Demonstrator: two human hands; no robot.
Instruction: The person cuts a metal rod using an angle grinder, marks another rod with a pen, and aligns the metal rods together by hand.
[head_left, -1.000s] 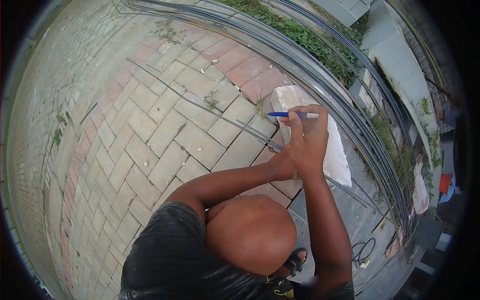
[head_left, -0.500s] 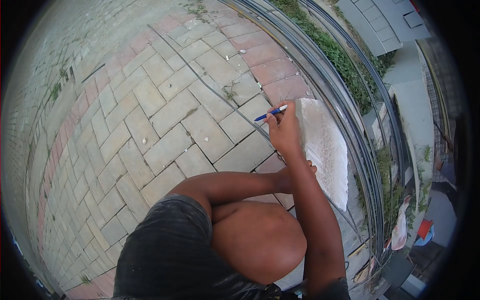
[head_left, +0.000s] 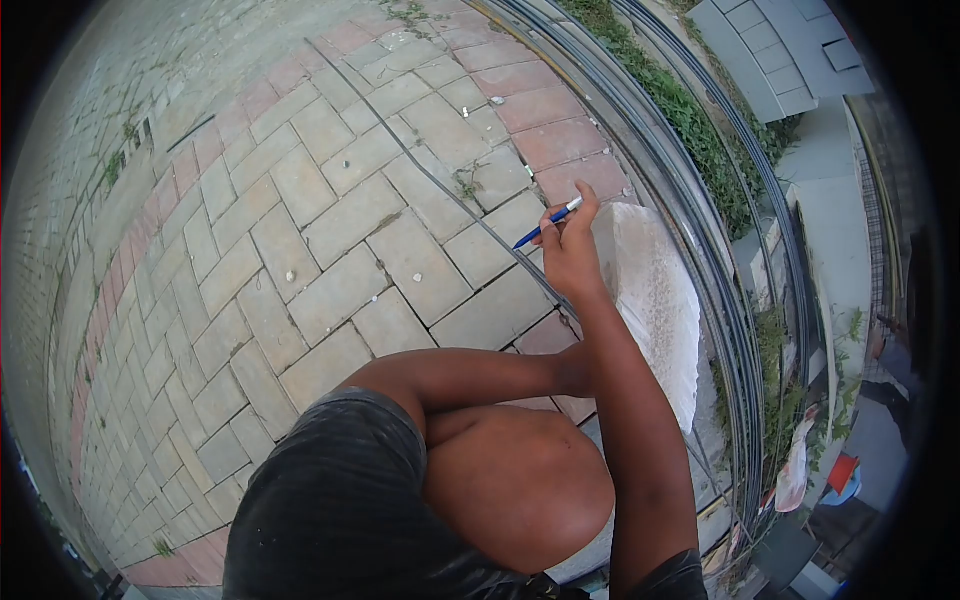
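Observation:
My right hand (head_left: 570,250) grips a blue-and-white pen (head_left: 548,222), its blue end pointing down and left. That end appears over a thin dark rod (head_left: 425,175) on the paving; whether they touch, I cannot tell. Just right of this hand lies a white block with a rough, speckled face (head_left: 655,300), partly behind my right forearm. My left arm (head_left: 480,378) reaches across above my bent knee, and its hand (head_left: 588,352) is hidden behind the right forearm.
Herringbone paving (head_left: 340,220) with a pink brick border (head_left: 555,140) spreads to the left, with small pebbles on it. Long dark cables (head_left: 690,180) curve along the right, beside green weeds (head_left: 715,170). A red object (head_left: 843,472) lies at the lower right.
The pen has tilted more steeply, and my right index finger now stretches up away from it. The fingertips seen earlier below the right forearm are now hidden. The view has shifted slightly.

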